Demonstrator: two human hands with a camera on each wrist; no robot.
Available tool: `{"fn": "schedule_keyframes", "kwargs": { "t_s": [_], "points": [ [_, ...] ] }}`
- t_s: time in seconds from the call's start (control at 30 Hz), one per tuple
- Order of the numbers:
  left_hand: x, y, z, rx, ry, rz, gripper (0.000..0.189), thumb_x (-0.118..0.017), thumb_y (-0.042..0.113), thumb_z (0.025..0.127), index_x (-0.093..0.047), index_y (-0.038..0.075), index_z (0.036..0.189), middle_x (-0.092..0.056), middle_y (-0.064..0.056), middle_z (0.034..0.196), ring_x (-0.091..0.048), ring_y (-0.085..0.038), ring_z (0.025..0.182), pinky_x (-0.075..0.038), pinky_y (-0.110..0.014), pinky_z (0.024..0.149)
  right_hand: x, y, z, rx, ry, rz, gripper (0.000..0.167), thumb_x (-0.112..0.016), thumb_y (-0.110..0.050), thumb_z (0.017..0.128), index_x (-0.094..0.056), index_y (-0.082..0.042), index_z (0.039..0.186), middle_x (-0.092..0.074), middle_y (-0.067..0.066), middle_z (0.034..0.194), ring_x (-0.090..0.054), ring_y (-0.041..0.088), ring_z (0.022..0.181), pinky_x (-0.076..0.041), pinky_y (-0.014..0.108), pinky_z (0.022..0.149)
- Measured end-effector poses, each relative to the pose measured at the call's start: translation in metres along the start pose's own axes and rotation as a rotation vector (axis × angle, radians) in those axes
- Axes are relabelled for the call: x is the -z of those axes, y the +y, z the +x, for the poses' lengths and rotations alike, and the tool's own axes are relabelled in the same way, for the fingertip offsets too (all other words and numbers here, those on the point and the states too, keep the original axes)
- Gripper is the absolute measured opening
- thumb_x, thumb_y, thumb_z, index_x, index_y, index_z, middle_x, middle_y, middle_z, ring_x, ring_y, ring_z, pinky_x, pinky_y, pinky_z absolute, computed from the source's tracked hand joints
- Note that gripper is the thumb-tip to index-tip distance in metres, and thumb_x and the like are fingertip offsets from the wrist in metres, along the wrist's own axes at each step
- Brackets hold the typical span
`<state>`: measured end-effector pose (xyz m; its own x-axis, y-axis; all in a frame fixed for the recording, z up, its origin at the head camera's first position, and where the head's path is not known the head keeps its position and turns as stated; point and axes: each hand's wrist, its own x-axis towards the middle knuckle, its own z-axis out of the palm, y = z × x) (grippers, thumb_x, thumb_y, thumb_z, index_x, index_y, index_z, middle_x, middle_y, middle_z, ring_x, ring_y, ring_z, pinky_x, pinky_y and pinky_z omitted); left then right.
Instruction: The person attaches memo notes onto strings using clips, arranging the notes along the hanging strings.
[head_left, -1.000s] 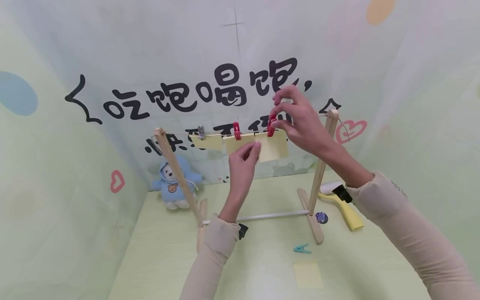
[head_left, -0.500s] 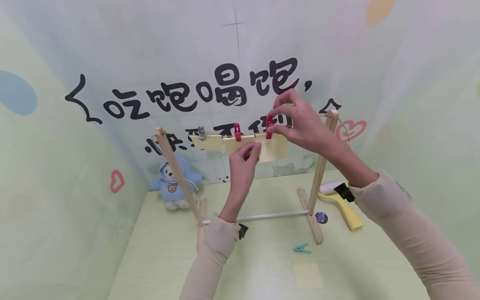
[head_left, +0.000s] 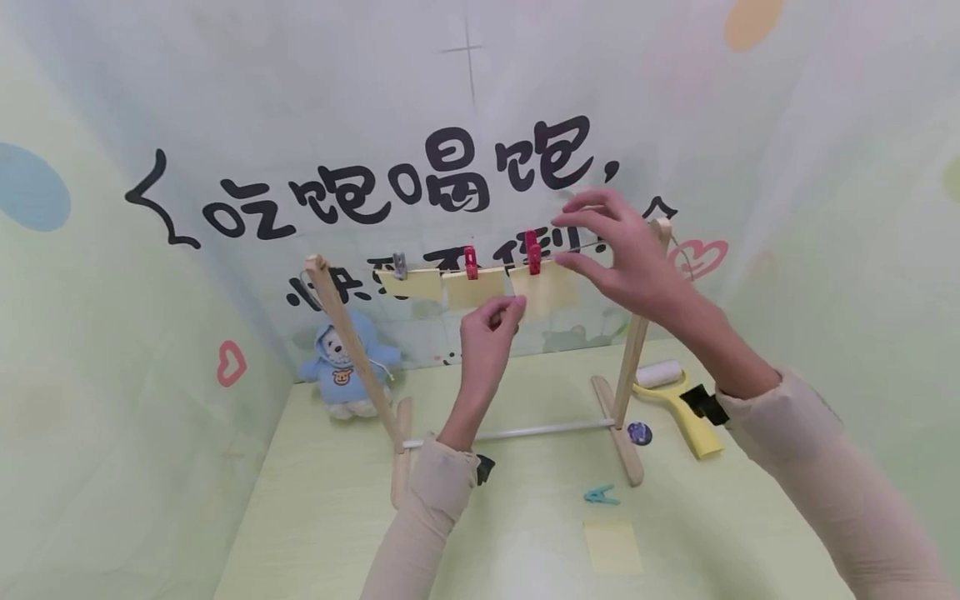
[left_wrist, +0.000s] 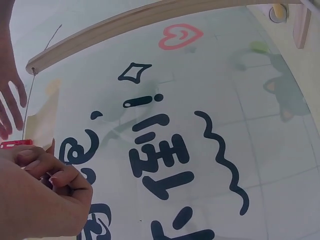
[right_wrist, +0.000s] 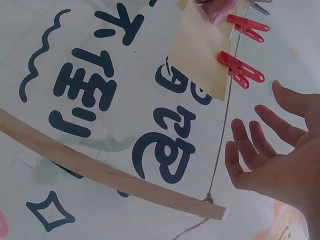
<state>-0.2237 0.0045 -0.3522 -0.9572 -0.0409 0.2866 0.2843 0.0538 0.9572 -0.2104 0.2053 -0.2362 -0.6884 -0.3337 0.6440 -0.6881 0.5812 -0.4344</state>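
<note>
Three yellow sticky notes hang from a string (right_wrist: 222,134) tied to a wooden rack. The right-hand note (head_left: 553,292) is held by a red clip (head_left: 533,254). A second red clip (head_left: 471,263) grips the middle note (head_left: 477,288), and a grey clip (head_left: 400,267) the left one (head_left: 417,285). My left hand (head_left: 486,340) pinches the right-hand note near its lower left edge, fingers curled. Just right of its clip, my right hand (head_left: 636,260) is spread with thumb and fingers apart; in the right wrist view it touches neither clip nor string.
Wooden posts (head_left: 634,358) flank the string, joined low by a white bar (head_left: 547,431). On the table lie a teal clip (head_left: 602,495), another sticky note (head_left: 612,547), a yellow-handled lint roller (head_left: 693,425) and a purple disc (head_left: 640,433). A blue plush toy (head_left: 347,371) sits behind the left post.
My right hand has let go of the red clip and drawn away to the right. The clip stays on the note and string. My left hand has shifted slightly down.
</note>
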Motion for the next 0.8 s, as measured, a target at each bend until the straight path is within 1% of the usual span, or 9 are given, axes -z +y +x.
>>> {"fn": "schedule_keyframes", "kwargs": {
  "t_s": [0.13, 0.2, 0.27, 0.4, 0.5, 0.53, 0.67, 0.73, 0.8],
  "points": [
    [0.000, -0.005, -0.002, 0.017, -0.010, 0.003, 0.025, -0.073, 0.024, 0.108, -0.082, 0.001, 0.114, -0.058, 0.005, 0.074, -0.053, -0.012, 0.074, -0.042, -0.026, 0.071, 0.010, 0.001, -0.027, 0.067, 0.120, 0.002, 0.037, -0.082, 0.007, 0.093, -0.075, 0.005, 0.130, -0.063, 0.023, 0.138, -0.058, 0.031, 0.135, -0.043, 0.023, 0.110],
    [0.000, -0.008, -0.004, 0.023, -0.019, 0.007, 0.026, -0.073, 0.024, 0.108, -0.081, 0.001, 0.116, -0.058, 0.005, 0.074, -0.052, -0.012, 0.073, -0.042, -0.026, 0.070, 0.014, 0.003, -0.045, 0.102, 0.166, 0.017, 0.035, -0.080, 0.010, 0.093, -0.075, 0.006, 0.127, -0.064, 0.024, 0.135, -0.056, 0.024, 0.136, -0.041, 0.018, 0.109],
    [0.001, -0.011, -0.004, 0.023, -0.030, 0.006, 0.026, -0.073, 0.024, 0.109, -0.081, 0.001, 0.116, -0.058, 0.005, 0.074, -0.051, -0.012, 0.072, -0.041, -0.025, 0.068, 0.017, 0.008, -0.065, 0.127, 0.190, 0.028, 0.029, -0.077, 0.008, 0.096, -0.075, 0.007, 0.125, -0.066, 0.024, 0.132, -0.057, 0.016, 0.134, -0.042, 0.019, 0.110],
    [0.002, -0.018, -0.006, 0.016, -0.070, 0.000, 0.025, -0.072, 0.023, 0.109, -0.081, 0.003, 0.120, -0.059, 0.005, 0.075, -0.051, -0.011, 0.072, -0.040, -0.023, 0.065, 0.009, 0.025, -0.109, 0.108, 0.154, 0.074, 0.024, -0.075, 0.000, 0.099, -0.076, 0.005, 0.123, -0.069, 0.020, 0.129, -0.058, 0.004, 0.129, -0.045, 0.016, 0.105],
    [0.003, -0.030, -0.012, -0.020, -0.097, -0.003, 0.025, -0.067, 0.022, 0.112, -0.078, 0.004, 0.125, -0.060, 0.001, 0.076, -0.051, -0.011, 0.070, -0.040, -0.024, 0.065, -0.009, 0.040, -0.143, 0.043, 0.064, 0.091, 0.028, -0.077, 0.005, 0.095, -0.077, 0.000, 0.123, -0.070, 0.014, 0.128, -0.061, 0.000, 0.122, -0.048, 0.012, 0.100],
    [0.004, -0.036, -0.016, -0.038, -0.102, 0.006, 0.025, -0.066, 0.022, 0.113, -0.078, 0.004, 0.127, -0.062, -0.002, 0.077, -0.052, -0.011, 0.069, -0.042, -0.023, 0.071, -0.017, 0.046, -0.154, 0.030, 0.036, 0.098, 0.032, -0.078, 0.009, 0.092, -0.077, -0.001, 0.123, -0.070, 0.013, 0.127, -0.063, -0.001, 0.118, -0.050, 0.013, 0.096],
    [0.004, -0.068, -0.047, -0.047, -0.158, 0.076, 0.024, -0.062, 0.015, 0.113, -0.073, 0.005, 0.132, -0.072, -0.015, 0.088, -0.058, -0.008, 0.069, -0.049, -0.021, 0.071, -0.049, 0.068, -0.204, -0.011, -0.085, 0.112, 0.038, -0.080, 0.014, 0.086, -0.077, -0.004, 0.119, -0.070, 0.013, 0.123, -0.065, 0.001, 0.104, -0.057, 0.019, 0.082],
    [0.003, -0.087, -0.071, -0.011, -0.217, 0.152, 0.024, -0.064, 0.014, 0.112, -0.072, 0.006, 0.133, -0.075, -0.017, 0.095, -0.061, -0.007, 0.071, -0.052, -0.020, 0.072, -0.063, 0.081, -0.229, -0.018, -0.132, 0.118, 0.037, -0.082, 0.014, 0.084, -0.076, -0.004, 0.117, -0.069, 0.013, 0.120, -0.066, 0.004, 0.100, -0.057, 0.022, 0.075],
    [0.003, -0.108, -0.098, 0.033, -0.292, 0.239, 0.026, -0.067, 0.014, 0.109, -0.071, 0.005, 0.133, -0.076, -0.013, 0.100, -0.062, -0.004, 0.075, -0.051, -0.019, 0.066, -0.075, 0.092, -0.251, -0.040, -0.178, 0.103, 0.034, -0.084, 0.011, 0.085, -0.075, -0.007, 0.113, -0.069, 0.010, 0.116, -0.066, 0.009, 0.102, -0.057, 0.026, 0.073]
  ]
}}
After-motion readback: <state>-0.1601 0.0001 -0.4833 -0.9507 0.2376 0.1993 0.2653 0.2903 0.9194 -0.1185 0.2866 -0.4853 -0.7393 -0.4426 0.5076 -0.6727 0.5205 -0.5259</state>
